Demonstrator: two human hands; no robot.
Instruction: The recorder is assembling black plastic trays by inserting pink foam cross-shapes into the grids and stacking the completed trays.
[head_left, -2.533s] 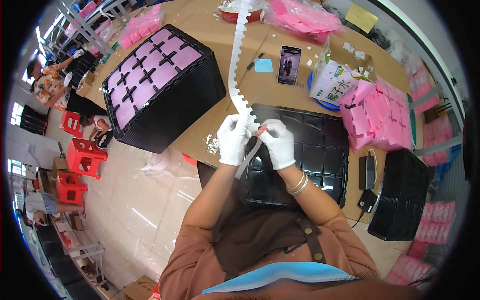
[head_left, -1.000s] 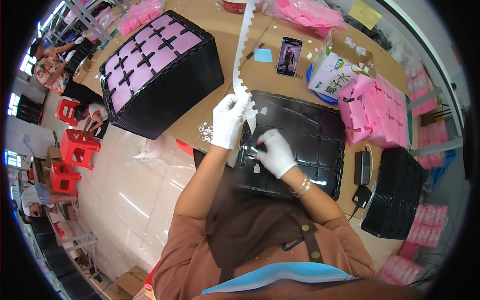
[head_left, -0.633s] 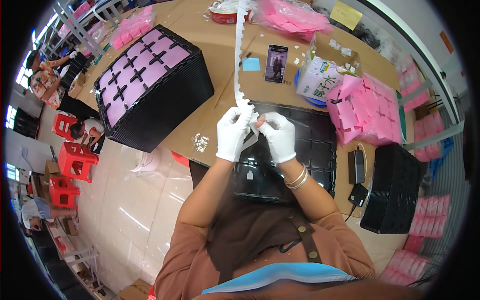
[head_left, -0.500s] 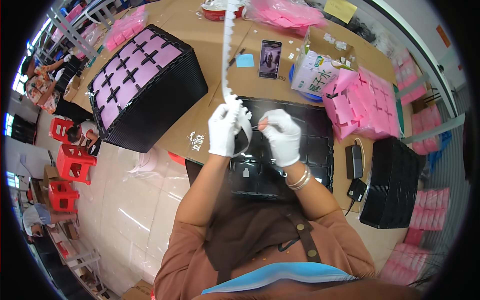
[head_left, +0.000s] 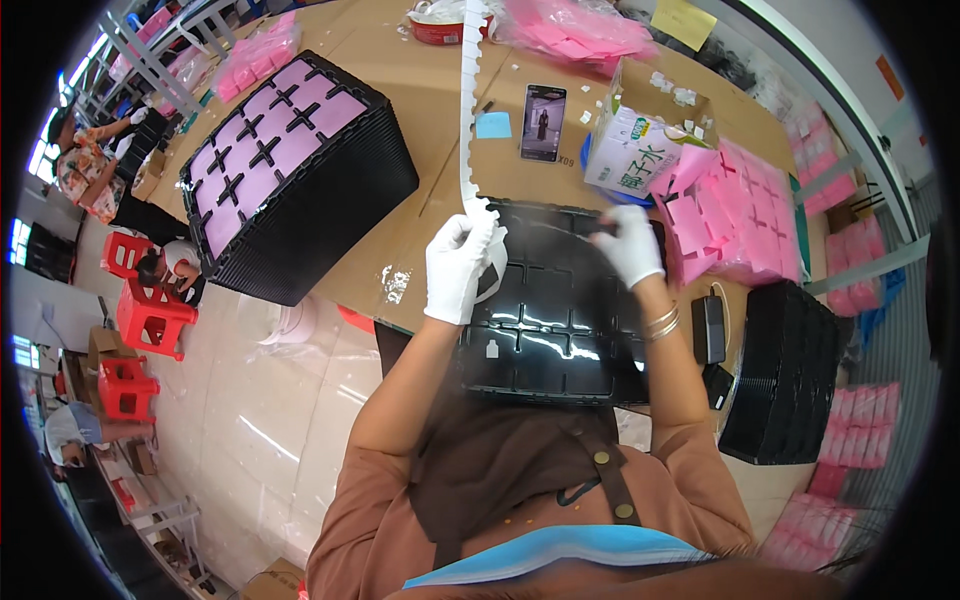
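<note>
My left hand (head_left: pixel 458 270) pinches the white notched strip (head_left: pixel 467 120) near the left edge of the black tray (head_left: pixel 540 290); right hand (head_left: pixel 632 247) blurred by its far-right corner, can't tell if closed.

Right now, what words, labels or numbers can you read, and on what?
I won't copy the wording.
White carton: large green characters, legible.
Cardboard tabletop: short dark print beside the phone.
Brown shirt: dark emblem.
Yellow paper, red tub, phone: too small or blurred to read.
</note>
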